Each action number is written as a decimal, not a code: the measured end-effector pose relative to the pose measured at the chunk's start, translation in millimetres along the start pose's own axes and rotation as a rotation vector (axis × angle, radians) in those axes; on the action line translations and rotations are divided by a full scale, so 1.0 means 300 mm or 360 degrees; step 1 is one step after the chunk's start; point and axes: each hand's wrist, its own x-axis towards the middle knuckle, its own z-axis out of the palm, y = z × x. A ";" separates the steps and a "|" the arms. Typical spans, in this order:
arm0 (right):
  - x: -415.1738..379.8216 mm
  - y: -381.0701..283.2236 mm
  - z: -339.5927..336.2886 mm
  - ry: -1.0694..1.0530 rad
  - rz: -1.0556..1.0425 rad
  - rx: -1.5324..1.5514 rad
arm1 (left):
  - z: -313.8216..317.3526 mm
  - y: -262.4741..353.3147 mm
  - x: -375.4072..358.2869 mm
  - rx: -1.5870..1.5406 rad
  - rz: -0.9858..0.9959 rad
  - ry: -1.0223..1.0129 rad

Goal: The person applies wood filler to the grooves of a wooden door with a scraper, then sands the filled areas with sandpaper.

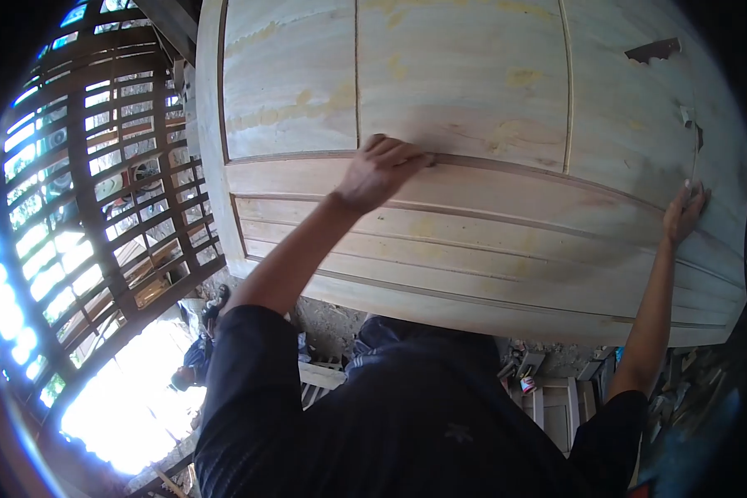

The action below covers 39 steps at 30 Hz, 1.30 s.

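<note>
A large pale wooden door with grooves, raised mouldings and yellowish filler patches lies in front of me. My left hand is closed at the edge of the long moulding near the middle, slightly blurred. At its fingertips shows a small dark edge that looks like folded sandpaper, mostly hidden by the fingers. Farther right, my right hand rests on the door with fingers stretched out. Beyond that hand lie a torn dark piece of sandpaper and a small light scrap.
A slatted wooden partition stands at the left, with bright light behind it. A person is partly visible below it. Under the door's near edge are a wooden frame, a small can and wood offcuts on the ground.
</note>
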 end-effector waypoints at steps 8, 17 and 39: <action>-0.017 -0.013 -0.005 0.0050 -0.0007 -0.0048 | 0.013 0.039 0.026 -0.0031 -0.0049 0.0037; -0.010 -0.062 -0.024 0.0064 0.0083 0.0103 | -0.049 -0.029 -0.077 0.0084 -0.0184 -0.0135; -0.016 -0.058 -0.013 0.0039 0.0057 -0.0002 | 0.000 0.012 -0.004 0.0051 -0.0155 0.0033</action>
